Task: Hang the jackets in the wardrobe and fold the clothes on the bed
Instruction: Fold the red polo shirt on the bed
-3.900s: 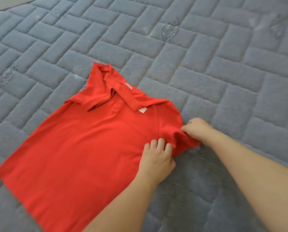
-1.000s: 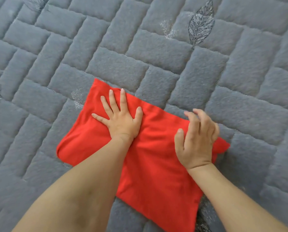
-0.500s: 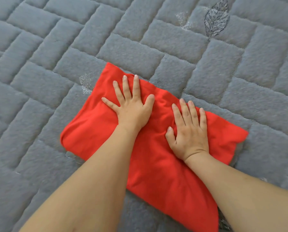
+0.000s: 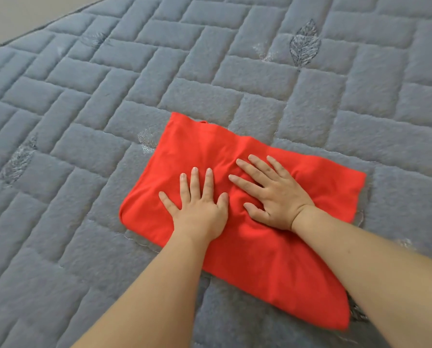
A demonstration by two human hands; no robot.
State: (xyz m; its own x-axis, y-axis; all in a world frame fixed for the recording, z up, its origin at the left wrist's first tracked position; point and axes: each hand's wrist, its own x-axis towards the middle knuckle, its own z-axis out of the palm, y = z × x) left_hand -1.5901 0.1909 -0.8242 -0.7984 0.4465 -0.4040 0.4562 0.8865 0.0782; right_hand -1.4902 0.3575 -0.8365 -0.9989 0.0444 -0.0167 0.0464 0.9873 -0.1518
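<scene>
Both bare forearms reach forward from the lower edge of the view, converging; the left hand (image 4: 197,209) lies flat, palm down, fingers straight and spread, thumb out to the right; the right hand (image 4: 272,194) lies flat just beside it, fingers straight and angled up-left, thumb towards the left hand.

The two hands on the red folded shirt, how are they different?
The left hand lies nearer the bright red folded shirt's left edge; the right hand lies nearer its middle. The left hand's fingers point straight away; the right hand's fingers slant up-left. Both hands lie flat with straight fingers, pressing the shirt onto the grey quilted bed cover.
</scene>
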